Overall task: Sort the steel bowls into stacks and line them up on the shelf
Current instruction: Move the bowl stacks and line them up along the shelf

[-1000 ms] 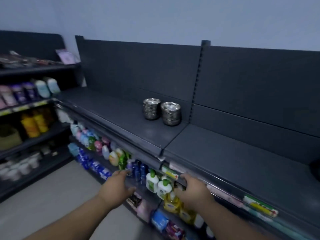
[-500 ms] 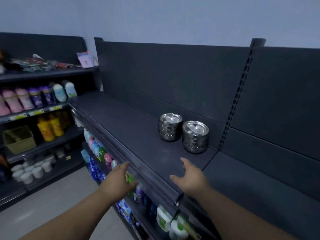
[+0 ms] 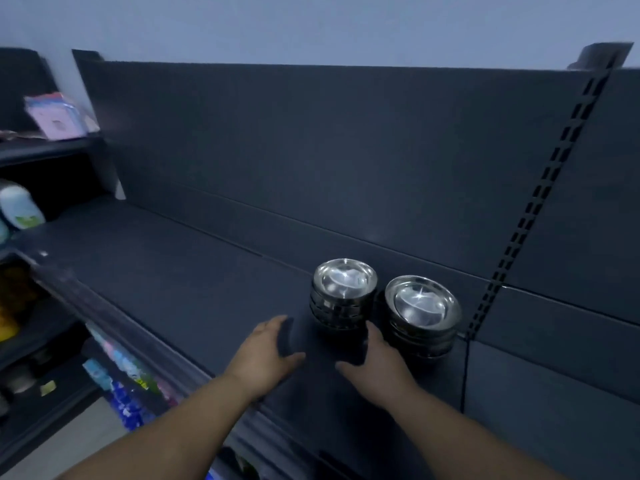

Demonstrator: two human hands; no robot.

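Two stacks of steel bowls stand side by side at the back of the dark shelf point(image 3: 180, 271), near the slotted upright. The left stack point(image 3: 343, 296) is narrower; the right stack point(image 3: 422, 313) holds wider bowls. My left hand point(image 3: 266, 351) hovers over the shelf just left of and in front of the left stack, fingers relaxed and holding nothing. My right hand point(image 3: 377, 365) reaches toward the gap between the two stacks, its fingertips close to the base of the left stack. Whether it touches the bowls I cannot tell.
The dark back panel point(image 3: 311, 150) rises behind the shelf. A slotted upright point(image 3: 533, 202) divides it on the right. Below the shelf edge are coloured packets point(image 3: 124, 375). To the left, other shelves hold bottles point(image 3: 19, 206) and a pink packet point(image 3: 55, 116).
I have moved closer to the bowls. Both hands have gone from the shelf's front edge forward over the shelf toward the two stacks. The stacks have not moved.
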